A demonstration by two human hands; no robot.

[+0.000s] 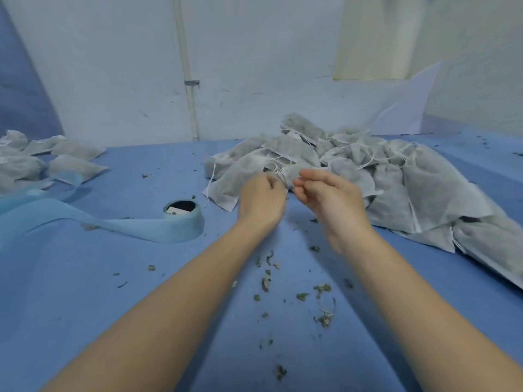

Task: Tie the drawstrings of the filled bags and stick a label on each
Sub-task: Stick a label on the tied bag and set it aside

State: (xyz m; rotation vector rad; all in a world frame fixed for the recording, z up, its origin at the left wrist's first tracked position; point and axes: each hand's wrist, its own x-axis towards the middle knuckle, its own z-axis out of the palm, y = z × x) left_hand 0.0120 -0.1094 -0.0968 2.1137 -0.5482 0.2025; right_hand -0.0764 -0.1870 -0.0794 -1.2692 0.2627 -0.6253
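Observation:
A heap of grey filled drawstring bags (353, 165) lies on the blue table at centre right. At its near edge one bag (294, 172) has its neck gathered, with a white drawstring (278, 169) looped at the top. My left hand (261, 198) has its fingers curled at that bag's neck and seems to grip it; the hand hides what it grips. Just to the right, my right hand (328, 193) hovers with curled fingers by the neck and seems to pinch the string. A roll of light-blue label backing (184, 219) stands to the left.
A second group of grey bags (56, 162) lies at the far left edge. A strip of blue backing (56, 213) trails left from the roll. Dried herb crumbs (283, 287) are scattered on the blue table cover (141, 306). A white wall with a pipe (186, 72) stands behind.

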